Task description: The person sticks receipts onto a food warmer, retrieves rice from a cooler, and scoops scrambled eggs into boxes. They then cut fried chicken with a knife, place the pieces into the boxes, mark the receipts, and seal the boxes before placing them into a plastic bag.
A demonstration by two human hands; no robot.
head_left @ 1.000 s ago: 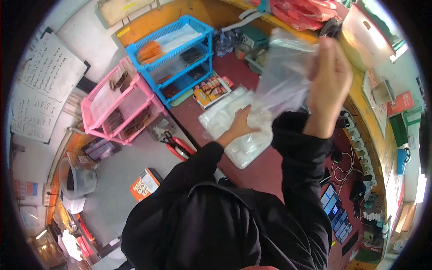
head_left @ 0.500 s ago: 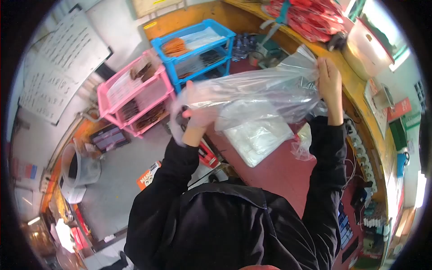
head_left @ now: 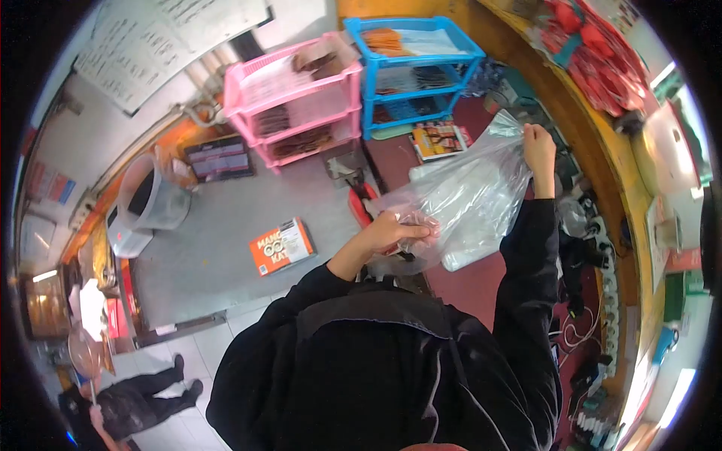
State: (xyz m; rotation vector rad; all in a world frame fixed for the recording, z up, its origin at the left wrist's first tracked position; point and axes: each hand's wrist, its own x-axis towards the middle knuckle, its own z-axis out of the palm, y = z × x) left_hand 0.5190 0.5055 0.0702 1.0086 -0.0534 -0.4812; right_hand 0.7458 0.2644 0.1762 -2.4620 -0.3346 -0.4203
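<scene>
A clear plastic bag is stretched between my two hands. My left hand is closed on the bag's bunched near end, low and close to my body. Higher up and to the right, my right hand pinches the far corner with its fingers together. Beneath the bag, a stack of folded white plastic bags lies on the dark red tabletop, partly covered by the film. A red-handled tool rests just left of my left hand.
An orange box lies on the grey table. Pink trays and blue trays stand at the back, a yellow booklet before the blue ones. Power sockets line the right edge. Another person is at lower left.
My left hand has come down and toward my body, drawing the bag's near end with it. My right hand keeps its corner. The head view has shifted, showing more of the grey table.
</scene>
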